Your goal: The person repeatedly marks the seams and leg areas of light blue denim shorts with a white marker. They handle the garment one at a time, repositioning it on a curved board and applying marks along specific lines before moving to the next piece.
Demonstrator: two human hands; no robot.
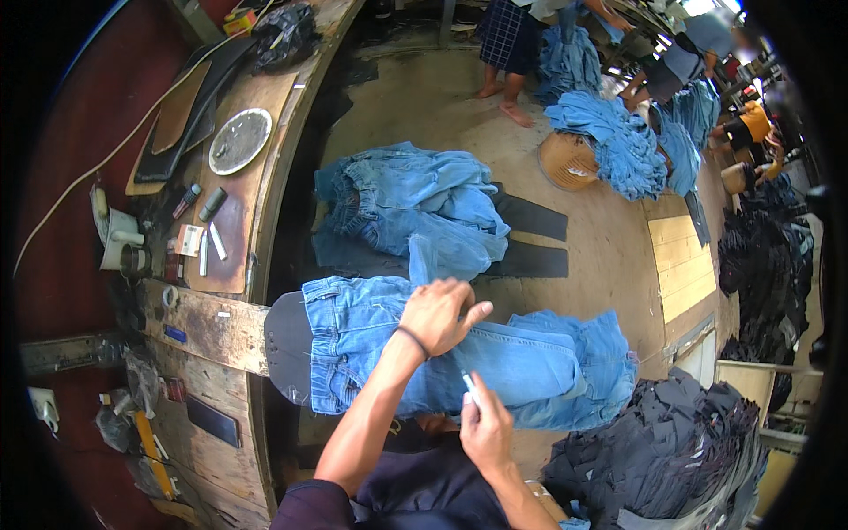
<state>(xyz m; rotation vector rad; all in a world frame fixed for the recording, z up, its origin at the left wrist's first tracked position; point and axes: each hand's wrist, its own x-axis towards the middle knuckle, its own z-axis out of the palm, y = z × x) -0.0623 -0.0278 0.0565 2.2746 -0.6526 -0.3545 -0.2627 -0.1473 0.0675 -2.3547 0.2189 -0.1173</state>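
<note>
The pair of light blue denim jeans (pixel 459 358) I am working on lies flat on a dark board, long axis running left to right, waistband left. My left hand (pixel 440 314) presses its middle, fingers spread apart; my right hand (pixel 484 428), nearer me, is clamped on a small white marker (pixel 471 384).

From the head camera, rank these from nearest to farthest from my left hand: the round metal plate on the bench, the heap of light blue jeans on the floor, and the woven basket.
From the left hand:
1. Heap of light blue jeans, just beyond it, on the floor.
2. Woven basket, farther off, to the right.
3. Round metal plate, farthest, up left on the wooden bench.
</note>
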